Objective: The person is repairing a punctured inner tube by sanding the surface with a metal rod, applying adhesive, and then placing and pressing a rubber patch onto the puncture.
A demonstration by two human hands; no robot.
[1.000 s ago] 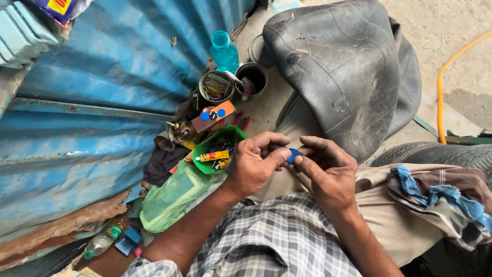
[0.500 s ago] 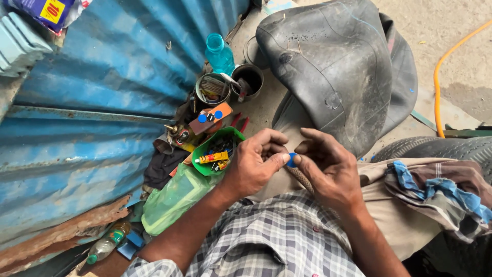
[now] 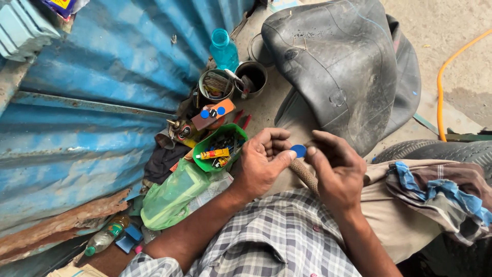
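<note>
While the black rubber tube (image 3: 348, 66) sags, both hands' fingers (image 3: 281, 156) pinch a round blue patch (image 3: 298, 151).

One head-worn camera looks steeply down from close above, hands near centre, blue corrugated wall (image 3: 102, 77) left.

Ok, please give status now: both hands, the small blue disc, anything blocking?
Left hand and right hand both pinch small blue disc. Disc held above lap, beside black inner tube. Nothing blocking.

A green tub (image 3: 204, 160) of small tools sits beside two tins (image 3: 216, 85), a teal bottle (image 3: 224, 50) and an orange hose (image 3: 445, 87).
</note>
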